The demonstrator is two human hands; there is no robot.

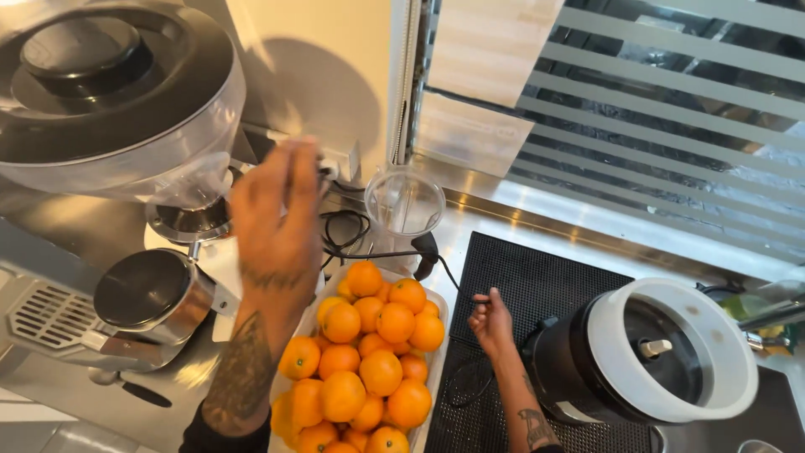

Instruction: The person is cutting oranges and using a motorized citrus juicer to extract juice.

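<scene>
Black cable | runs left-right | right hand grip pinches it | left hand released

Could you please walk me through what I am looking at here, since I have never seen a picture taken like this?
There is no robot here. The single picture comes from a camera worn on a person's head, looking down at their own two bare hands over a steel kitchen counter.

The left hand is raised with its fingers spread, up near a large machine with a clear dome top; it seems to hold nothing, though it is blurred. The right hand is loosely curled above a black rubber mat, next to a thin black cable; I cannot tell whether it grips the cable.

Between the arms lies a white tray heaped with oranges. Behind it stands an empty clear cup. At the right sits a black container with a white rim.
</scene>
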